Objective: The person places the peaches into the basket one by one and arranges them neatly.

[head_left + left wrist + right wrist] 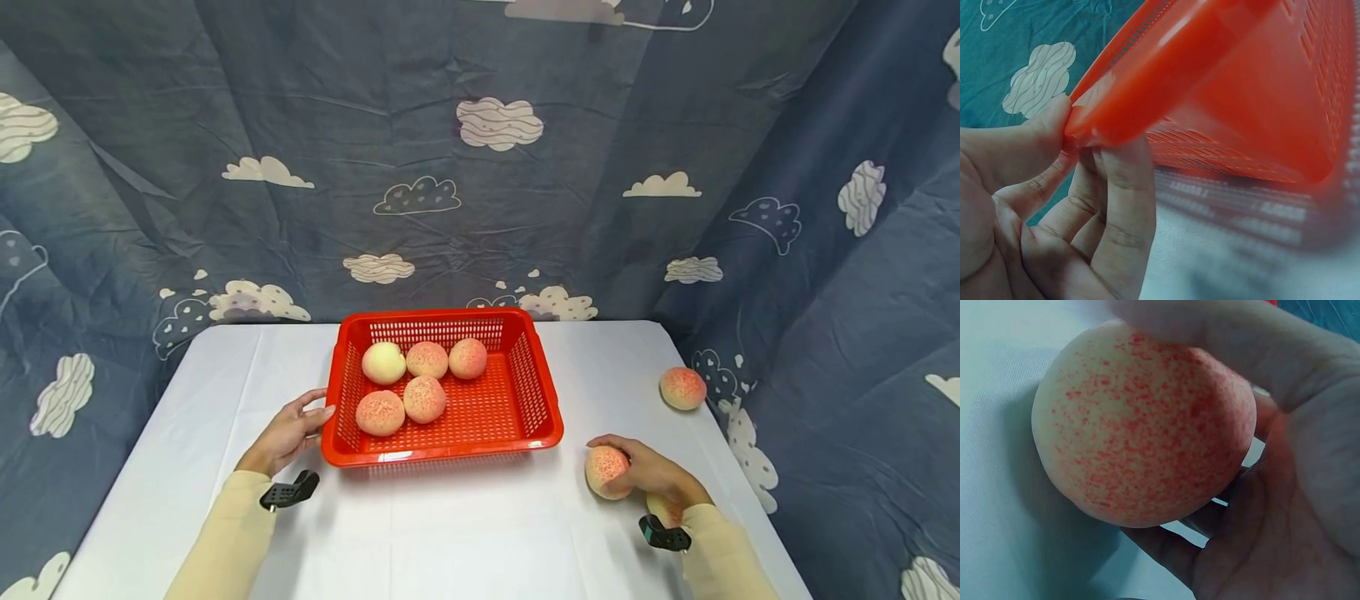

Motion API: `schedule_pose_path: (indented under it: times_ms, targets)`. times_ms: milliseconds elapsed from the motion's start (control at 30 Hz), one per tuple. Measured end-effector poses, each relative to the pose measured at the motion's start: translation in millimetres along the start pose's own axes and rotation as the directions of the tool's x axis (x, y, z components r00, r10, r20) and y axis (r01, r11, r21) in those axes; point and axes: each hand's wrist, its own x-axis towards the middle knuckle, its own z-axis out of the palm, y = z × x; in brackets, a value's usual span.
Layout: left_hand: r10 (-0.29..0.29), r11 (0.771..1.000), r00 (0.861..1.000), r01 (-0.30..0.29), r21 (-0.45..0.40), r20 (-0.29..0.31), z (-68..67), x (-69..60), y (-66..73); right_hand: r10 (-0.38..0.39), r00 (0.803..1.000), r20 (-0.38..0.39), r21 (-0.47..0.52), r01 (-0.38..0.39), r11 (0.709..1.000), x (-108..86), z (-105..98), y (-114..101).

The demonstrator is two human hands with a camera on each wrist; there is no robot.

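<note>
A red plastic basket [442, 457] stands on the white-covered table, with several peaches [424, 400] in its left and middle part. At its left side my left hand [288, 429] pinches the rim [1129, 94] between thumb and fingers. To the right of the basket, my right hand [651, 468] grips a red-speckled peach [606, 472]; the right wrist view shows thumb and fingers curled round this peach [1141, 431]. Another peach [664, 508] lies under the right wrist, partly hidden by it.
One more peach [683, 388] lies near the table's right edge. The white tablecloth [450, 533] reaches to a dark cloud-patterned curtain [420, 233] at the back, and the same cloth hangs along both sides.
</note>
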Motion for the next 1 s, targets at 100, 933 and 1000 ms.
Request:
schedule_pose_path:
  times_ms: [100,933,1000]
  targets:
    - [0.0,1.0,1.0,0.0,0.0,0.002,-0.2,0.4,-1.0,-0.011,1.0,0.008,-0.021,0.011,1.0,0.8,0.1,0.6]
    - [-0.006,1.0,1.0,0.005,-0.022,-0.018,1.6,-0.2,0.0,-0.088,0.985,-0.148,-0.056,0.081,0.995,10.5,-5.0,-23.5]
    - [-0.009,1.0,1.0,0.009,-0.023,-0.024,1.8,-0.2,0.3,-0.101,0.979,-0.176,-0.07,0.09,0.993,10.3,-5.0,-28.1]
